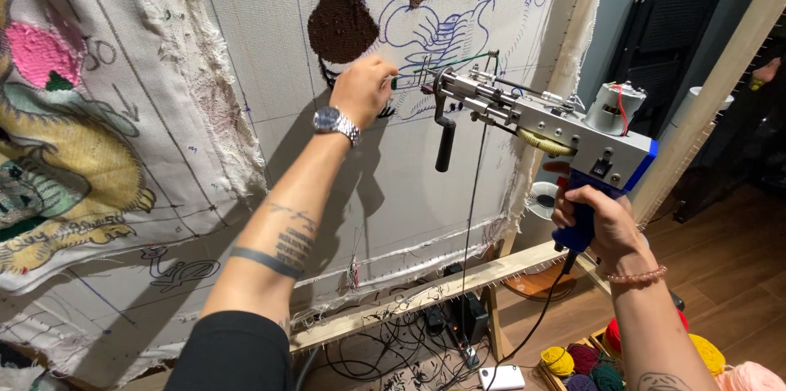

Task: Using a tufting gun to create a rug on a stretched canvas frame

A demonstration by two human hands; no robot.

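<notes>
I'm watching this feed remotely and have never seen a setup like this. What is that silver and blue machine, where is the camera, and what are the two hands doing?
The single picture comes from a camera worn on the person's head, looking along both arms. In front hangs a pale cloth stretched on a wooden frame, with drawn blue outlines and patches of brown pile. The right hand grips the blue handle of a tufting gun, a silver hand-held power tool with a small motor on top and a black front grip. The left hand, a watch on its wrist, pinches a thin yarn strand near the gun's needle tip. Below lie cables and balls of yarn on the floor.
</notes>
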